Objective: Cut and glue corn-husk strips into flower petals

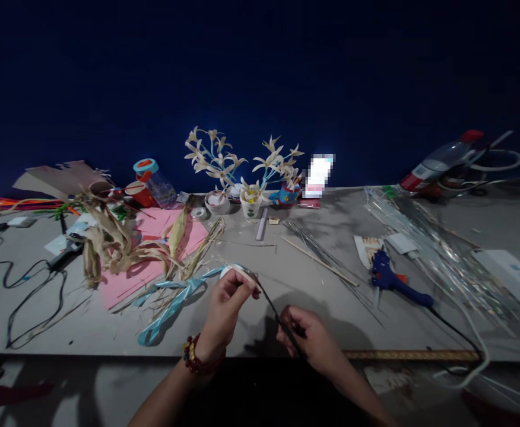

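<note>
**Tape roll (241,273) meeting a thin wire (272,307), held over the near edge of the surface (287,267).**
Left hand (222,311): fingers clenched on the roll. Right hand (312,339): fingers pinching the dark wire, which slants up to the roll. Judged step: binding tape to wire; another turn calls for a taut strip. Blue ribbon (171,300) lies just left.

White tape roll (238,271) in my left hand (224,311), thin black wire (271,305) in my right hand (310,337). On my left wrist, bracelet (193,356) of dark red beads. Light blue ribbon (173,299), pink paper sheet (151,228), tan husks (108,243). Blue glue gun (391,279), black cord (451,326). Cream flowers (218,155) on blue stems. Grey table (86,323), deep navy wall (260,71). Red bottle cap (471,135). Yellow-brown strip (411,354) along the table edge.
</note>
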`<state>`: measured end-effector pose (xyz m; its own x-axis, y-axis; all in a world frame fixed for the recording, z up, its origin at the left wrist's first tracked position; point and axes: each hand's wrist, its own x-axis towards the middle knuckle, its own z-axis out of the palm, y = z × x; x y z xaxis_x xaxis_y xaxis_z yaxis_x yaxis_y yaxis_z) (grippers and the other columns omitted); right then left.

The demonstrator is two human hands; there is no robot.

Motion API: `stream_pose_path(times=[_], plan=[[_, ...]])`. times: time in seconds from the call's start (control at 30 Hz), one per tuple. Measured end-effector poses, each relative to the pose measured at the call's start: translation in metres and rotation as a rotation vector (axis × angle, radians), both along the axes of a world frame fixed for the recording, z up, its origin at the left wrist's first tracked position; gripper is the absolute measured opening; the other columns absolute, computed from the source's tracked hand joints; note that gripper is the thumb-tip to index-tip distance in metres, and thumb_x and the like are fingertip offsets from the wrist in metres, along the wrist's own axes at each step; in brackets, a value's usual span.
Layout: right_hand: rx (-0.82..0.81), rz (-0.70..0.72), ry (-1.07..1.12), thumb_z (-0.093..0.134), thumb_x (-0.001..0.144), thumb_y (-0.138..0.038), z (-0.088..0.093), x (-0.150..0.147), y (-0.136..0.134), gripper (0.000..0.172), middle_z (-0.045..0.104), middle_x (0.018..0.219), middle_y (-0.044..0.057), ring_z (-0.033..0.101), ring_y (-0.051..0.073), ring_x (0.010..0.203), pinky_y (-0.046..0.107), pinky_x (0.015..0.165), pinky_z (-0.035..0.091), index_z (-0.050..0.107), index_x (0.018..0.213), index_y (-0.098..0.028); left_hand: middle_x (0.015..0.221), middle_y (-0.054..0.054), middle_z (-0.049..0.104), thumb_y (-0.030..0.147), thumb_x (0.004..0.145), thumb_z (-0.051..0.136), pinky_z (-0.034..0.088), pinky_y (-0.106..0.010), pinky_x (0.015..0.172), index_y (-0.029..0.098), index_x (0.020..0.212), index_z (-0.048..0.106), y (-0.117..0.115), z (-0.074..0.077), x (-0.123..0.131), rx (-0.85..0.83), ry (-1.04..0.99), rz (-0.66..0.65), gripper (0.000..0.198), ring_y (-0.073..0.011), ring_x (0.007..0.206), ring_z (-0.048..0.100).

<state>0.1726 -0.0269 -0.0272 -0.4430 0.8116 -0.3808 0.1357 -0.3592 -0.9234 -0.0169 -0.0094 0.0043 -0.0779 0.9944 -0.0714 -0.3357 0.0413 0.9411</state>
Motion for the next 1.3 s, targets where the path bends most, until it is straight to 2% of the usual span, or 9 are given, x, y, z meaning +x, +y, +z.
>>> stream_pose_path(times=[0.17, 0.53, 0.9, 1.0, 1.13, 1.2, 1.3], plan=[[-0.020, -0.011, 0.069, 0.076, 0.075, -0.055, 0.008, -0.005, -0.004, 0.043, 0.055, 0.063, -0.005, 0.049, 0.010, 0.053, 0.023, 0.054, 0.038, 0.050, 0.074, -0.021, 0.076, -0.001, 0.064, 0.022, 0.086, 0.069, 0.045, -0.028, 0.075, 0.017, 0.074, 0.064, -0.001, 0.000, 0.006, -0.007, -0.057, 0.060, 0.013, -0.0143, 0.073, 0.057], [-0.008, -0.022, 0.100, 0.073, 0.071, -0.069, 0.007, -0.011, -0.003, 0.054, 0.053, 0.061, -0.005, 0.047, 0.009, 0.051, 0.023, 0.052, 0.036, 0.049, 0.073, -0.021, 0.078, -0.001, 0.064, 0.022, 0.084, 0.070, 0.046, -0.028, 0.075, 0.017, 0.072, 0.063, -0.002, -0.001, 0.012, -0.002, -0.137, 0.096, 0.015, -0.0141, 0.073, 0.057], [-0.020, -0.067, 0.079, 0.077, 0.070, -0.063, -0.001, -0.011, -0.001, 0.052, 0.048, 0.055, -0.008, 0.043, 0.008, 0.046, 0.021, 0.047, 0.036, 0.046, 0.070, -0.022, 0.077, -0.001, 0.063, 0.021, 0.084, 0.070, 0.047, -0.028, 0.075, 0.017, 0.073, 0.063, -0.002, -0.004, 0.010, 0.002, -0.115, 0.101, 0.014, -0.0140, 0.073, 0.058], [0.043, -0.156, 0.105, 0.083, 0.066, -0.056, -0.003, -0.010, 0.001, 0.048, 0.054, 0.060, -0.006, 0.051, 0.011, 0.053, 0.022, 0.053, 0.043, 0.051, 0.074, -0.022, 0.079, 0.000, 0.063, 0.020, 0.086, 0.069, 0.046, -0.027, 0.074, 0.017, 0.075, 0.063, -0.003, -0.002, 0.008, 0.018, -0.055, 0.068, 0.013, -0.0134, 0.073, 0.057], [0.188, -0.279, 0.179, 0.087, 0.066, -0.043, 0.001, -0.009, 0.008, 0.045, 0.068, 0.086, 0.002, 0.064, 0.017, 0.078, 0.027, 0.071, 0.052, 0.058, 0.093, -0.023, 0.080, -0.002, 0.063, 0.023, 0.088, 0.068, 0.044, -0.026, 0.075, 0.017, 0.077, 0.064, -0.004, 0.004, 0.005, 0.076, 0.083, -0.040, 0.013, -0.0148, 0.078, 0.056], [0.251, -0.269, 0.202, 0.086, 0.070, -0.038, 0.005, -0.009, 0.013, 0.041, 0.070, 0.093, 0.003, 0.063, 0.017, 0.077, 0.026, 0.070, 0.052, 0.060, 0.098, -0.023, 0.081, -0.003, 0.063, 0.025, 0.088, 0.068, 0.044, -0.027, 0.076, 0.016, 0.078, 0.064, -0.005, 0.006, 0.003, 0.089, 0.139, -0.100, 0.014, -0.0161, 0.079, 0.057], [0.280, -0.240, 0.225, 0.086, 0.070, -0.032, 0.012, -0.011, 0.019, 0.037, 0.069, 0.089, 0.001, 0.060, 0.014, 0.071, 0.024, 0.065, 0.049, 0.062, 0.096, -0.023, 0.082, -0.005, 0.064, 0.026, 0.087, 0.069, 0.044, -0.028, 0.076, 0.016, 0.079, 0.064, -0.007, 0.007, 0.002, 0.078, 0.188, -0.152, 0.014, -0.0173, 0.080, 0.057]])
